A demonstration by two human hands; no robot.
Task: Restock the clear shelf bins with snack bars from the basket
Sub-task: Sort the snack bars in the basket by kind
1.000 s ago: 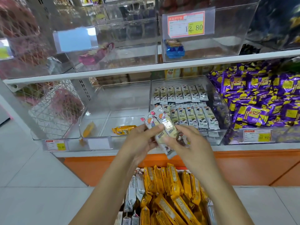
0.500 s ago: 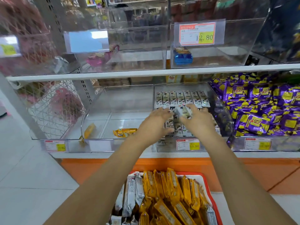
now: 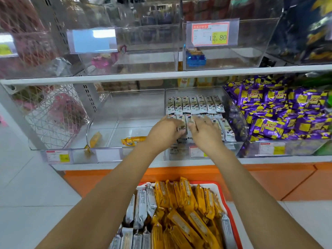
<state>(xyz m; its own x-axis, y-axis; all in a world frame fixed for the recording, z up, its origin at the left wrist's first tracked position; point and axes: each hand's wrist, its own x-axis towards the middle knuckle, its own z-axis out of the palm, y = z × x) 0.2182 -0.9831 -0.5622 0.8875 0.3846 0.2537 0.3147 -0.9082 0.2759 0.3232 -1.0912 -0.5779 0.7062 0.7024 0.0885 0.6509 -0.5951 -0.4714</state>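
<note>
Spanning a white tiled floor (image 3: 27, 186), a shelf (image 3: 107, 166) carries clear bins. The middle bin (image 3: 233, 148) holds rows of white bars (image 3: 195, 105). Below the shelf's front edge, a red basket (image 3: 203, 182) holds yellow bars (image 3: 179, 221). The left hand (image 3: 165, 131) curls over front-row white bars. The right hand (image 3: 206, 133) lies beside it, fingers straight on them.

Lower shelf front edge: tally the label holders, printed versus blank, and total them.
Printed price labels: 3
Blank holder: 1
Total: 4
</note>
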